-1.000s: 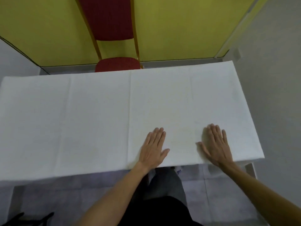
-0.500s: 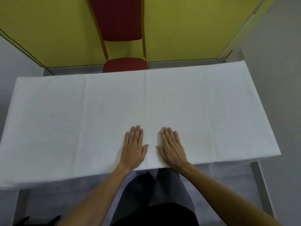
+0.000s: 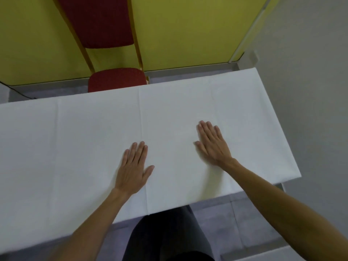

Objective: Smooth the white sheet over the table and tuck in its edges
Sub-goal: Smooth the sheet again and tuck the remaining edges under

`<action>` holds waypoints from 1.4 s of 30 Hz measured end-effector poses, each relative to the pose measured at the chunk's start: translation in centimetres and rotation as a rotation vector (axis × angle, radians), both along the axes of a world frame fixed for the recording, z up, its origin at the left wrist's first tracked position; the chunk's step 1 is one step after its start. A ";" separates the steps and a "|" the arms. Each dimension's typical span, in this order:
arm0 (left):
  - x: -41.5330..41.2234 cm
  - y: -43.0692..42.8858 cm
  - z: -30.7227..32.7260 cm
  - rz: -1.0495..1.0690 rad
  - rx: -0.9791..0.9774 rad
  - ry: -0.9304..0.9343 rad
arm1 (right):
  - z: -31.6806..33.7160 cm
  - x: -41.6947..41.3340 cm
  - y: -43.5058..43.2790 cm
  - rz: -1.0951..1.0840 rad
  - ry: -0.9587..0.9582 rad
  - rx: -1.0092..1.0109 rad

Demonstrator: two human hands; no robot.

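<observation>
The white sheet covers the whole table top, flat, with faint vertical fold creases. My left hand lies palm down with straight fingers on the sheet, just left of the middle crease and near the front edge. My right hand presses flat on the sheet further right and a bit farther from me, fingers straight and together. Neither hand holds any cloth. The sheet's front edge hangs just over the table's near side; the table itself is hidden under it.
A red padded chair with a wooden frame stands behind the table's far edge, against a yellow wall. A grey wall runs close along the table's right end. My dark trousers show below the front edge.
My hands were side by side at the middle crease; my right hand has slid to the right and away from me across the sheet. The left hand stays by the crease. The view shifted.
</observation>
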State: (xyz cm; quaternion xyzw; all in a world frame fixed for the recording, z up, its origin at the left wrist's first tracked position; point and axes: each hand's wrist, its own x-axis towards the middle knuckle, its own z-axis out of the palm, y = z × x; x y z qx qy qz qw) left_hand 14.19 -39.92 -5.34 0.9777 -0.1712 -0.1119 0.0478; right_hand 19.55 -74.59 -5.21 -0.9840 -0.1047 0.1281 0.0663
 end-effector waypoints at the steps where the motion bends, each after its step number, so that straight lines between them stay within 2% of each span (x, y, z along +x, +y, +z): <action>1: 0.0 0.1 0.0 -0.002 0.002 -0.003 | 0.3 0.5 -2.3 -0.032 0.001 -0.010; 4: 0.1 -0.1 0.3 0.017 -0.010 0.020 | 1.0 1.8 -8.6 -0.190 0.033 -0.009; 7: 2.0 -2.1 0.6 0.054 -0.068 0.001 | 1.4 4.3 -8.9 -0.380 0.021 0.049; 10: 8.1 -7.5 0.3 0.013 -0.146 -0.051 | 0.3 9.3 -2.2 -0.188 -0.106 0.115; 12: 13.9 -11.0 -0.1 0.090 -0.154 -0.062 | -0.2 13.5 3.0 -0.047 -0.111 0.168; 15: 20.1 -12.2 -0.9 0.178 -0.082 -0.052 | -1.2 18.2 5.5 0.007 -0.110 0.130; 19: 23.6 -6.9 -1.2 0.111 -0.043 -0.101 | -1.2 21.8 0.6 -0.033 -0.076 0.068; 26: 23.8 5.8 -1.2 0.349 -0.007 -0.135 | -0.2 23.7 -13.3 -0.293 -0.101 -0.012; 31: 23.8 9.5 -0.7 0.496 -0.061 -0.132 | 0.3 23.9 -14.5 -0.366 -0.091 -0.025; 35: 23.5 8.6 -0.4 0.418 -0.062 -0.097 | 0.9 23.3 -11.0 -0.347 -0.085 -0.016; 42: 22.0 -0.5 0.0 0.118 -0.185 -0.077 | -0.7 18.4 10.3 0.083 -0.106 0.172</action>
